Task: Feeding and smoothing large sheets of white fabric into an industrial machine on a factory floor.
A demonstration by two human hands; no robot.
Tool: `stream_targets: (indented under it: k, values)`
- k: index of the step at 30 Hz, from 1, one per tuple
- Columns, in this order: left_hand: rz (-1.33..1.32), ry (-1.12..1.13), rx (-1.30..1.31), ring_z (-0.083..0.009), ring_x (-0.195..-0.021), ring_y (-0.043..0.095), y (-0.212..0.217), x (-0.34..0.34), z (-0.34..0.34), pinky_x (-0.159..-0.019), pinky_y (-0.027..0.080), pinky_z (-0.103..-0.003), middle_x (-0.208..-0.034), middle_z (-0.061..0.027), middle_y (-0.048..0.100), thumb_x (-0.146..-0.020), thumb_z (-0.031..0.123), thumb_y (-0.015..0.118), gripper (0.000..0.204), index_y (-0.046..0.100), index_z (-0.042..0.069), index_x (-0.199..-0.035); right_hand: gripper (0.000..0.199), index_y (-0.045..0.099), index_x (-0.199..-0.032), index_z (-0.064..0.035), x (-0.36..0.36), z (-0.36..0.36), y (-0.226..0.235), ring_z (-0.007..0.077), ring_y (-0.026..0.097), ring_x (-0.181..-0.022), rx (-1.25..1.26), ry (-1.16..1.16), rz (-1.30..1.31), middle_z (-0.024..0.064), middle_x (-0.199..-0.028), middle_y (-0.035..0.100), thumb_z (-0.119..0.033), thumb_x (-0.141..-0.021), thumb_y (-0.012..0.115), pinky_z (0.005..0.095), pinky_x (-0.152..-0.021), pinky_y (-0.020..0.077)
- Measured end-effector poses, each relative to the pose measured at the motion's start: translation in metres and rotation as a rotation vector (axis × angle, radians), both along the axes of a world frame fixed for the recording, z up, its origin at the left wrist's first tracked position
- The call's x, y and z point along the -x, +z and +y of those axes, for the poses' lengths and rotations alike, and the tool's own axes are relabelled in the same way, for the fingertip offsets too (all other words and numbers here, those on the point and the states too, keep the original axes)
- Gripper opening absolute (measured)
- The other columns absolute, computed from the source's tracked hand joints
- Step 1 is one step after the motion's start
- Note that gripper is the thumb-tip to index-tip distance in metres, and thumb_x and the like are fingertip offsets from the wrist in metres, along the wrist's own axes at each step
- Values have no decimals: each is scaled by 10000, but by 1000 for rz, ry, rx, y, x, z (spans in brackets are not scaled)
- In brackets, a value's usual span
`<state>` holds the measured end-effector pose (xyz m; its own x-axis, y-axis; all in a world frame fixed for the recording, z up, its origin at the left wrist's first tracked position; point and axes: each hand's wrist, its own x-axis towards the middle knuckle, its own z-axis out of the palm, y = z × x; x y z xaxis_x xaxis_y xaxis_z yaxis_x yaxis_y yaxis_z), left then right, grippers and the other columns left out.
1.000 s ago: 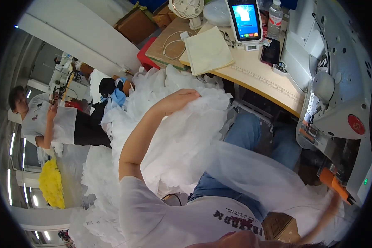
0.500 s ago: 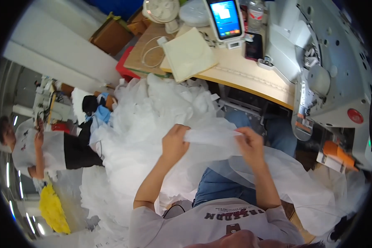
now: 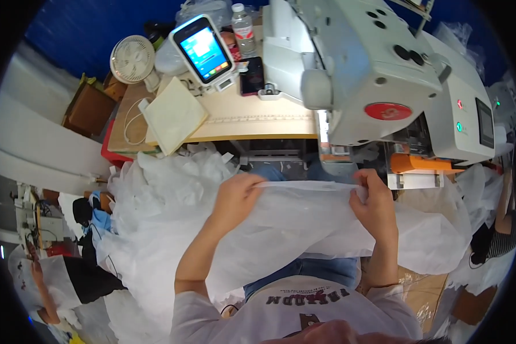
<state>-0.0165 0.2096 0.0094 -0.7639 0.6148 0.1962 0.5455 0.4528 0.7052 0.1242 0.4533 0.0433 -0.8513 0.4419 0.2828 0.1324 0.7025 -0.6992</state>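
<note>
Sheer white fabric (image 3: 304,218) drapes across my lap, its upper edge stretched level between my two hands. My left hand (image 3: 238,198) pinches that edge at one end, its fingers curled and slightly blurred. At the other end my right hand (image 3: 374,200) grips the edge between thumb and fingers. Just beyond my right hand stands a large grey-white sewing machine (image 3: 361,74), its narrow arm reaching down close to the fabric. A big heap of the same gauzy white fabric (image 3: 155,189) piles up on my left.
On the wooden table (image 3: 258,123) are a lit screen device (image 3: 203,49), a phone (image 3: 251,75), a bottle (image 3: 243,31), a yellowish folder (image 3: 175,114) and a small fan (image 3: 133,60). An orange part (image 3: 418,163) juts out below the machine. Another person (image 3: 57,281) is at far left.
The view has swung right, bringing the sewing machine closer to the middle. My hands have moved farther apart, and the fabric edge between them is now straighter.
</note>
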Motion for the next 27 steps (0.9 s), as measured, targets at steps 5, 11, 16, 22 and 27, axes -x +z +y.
stream_targets:
  k: [5, 11, 16, 22, 27]
  values:
    - [-459, 157, -264, -156, -693, 589, -1, -3, -35, -604, 451, -268, -769, -62, 614, -794, 49, 608, 71, 624, 0, -844, 95, 565, -774, -22, -3, 32, -37, 25, 423, -657, 694, 117, -69, -50, -700, 511, -78, -850, 564, 182, -564, 344]
    - [-1139, 78, -414, -41, -778, 546, -4, 17, -14, -659, 425, -198, -772, 34, 573, -810, 101, 633, 96, 614, 35, -877, 222, 556, -730, 15, 34, 46, -54, 47, 381, -560, 595, -94, 144, -34, -573, 469, -150, -879, 567, 228, -487, 317]
    - [-998, 31, -184, -31, -743, 499, -9, 72, -3, -665, 393, -170, -756, 50, 552, -800, 110, 640, 91, 594, 64, -863, 259, 540, -713, 6, 52, 38, -48, 49, 325, -527, 445, -235, 149, -43, -530, 419, -178, -895, 557, 228, -473, 298]
    - [-543, 129, -176, -42, -644, 439, -24, 71, -20, -564, 363, -216, -716, 51, 507, -804, 42, 579, 50, 561, 38, -758, 250, 529, -744, 6, 44, 28, -60, 28, 348, -589, 538, -255, 80, -58, -623, 432, -172, -919, 526, 194, -526, 316]
    - [64, 452, 130, -77, -607, 451, -41, 30, -97, -550, 361, -212, -671, -2, 515, -774, -29, 534, 63, 546, -7, -717, 202, 569, -838, 15, 42, 41, -84, 42, 375, -636, 306, -260, 131, -22, -692, 488, -163, -918, 515, 206, -561, 327]
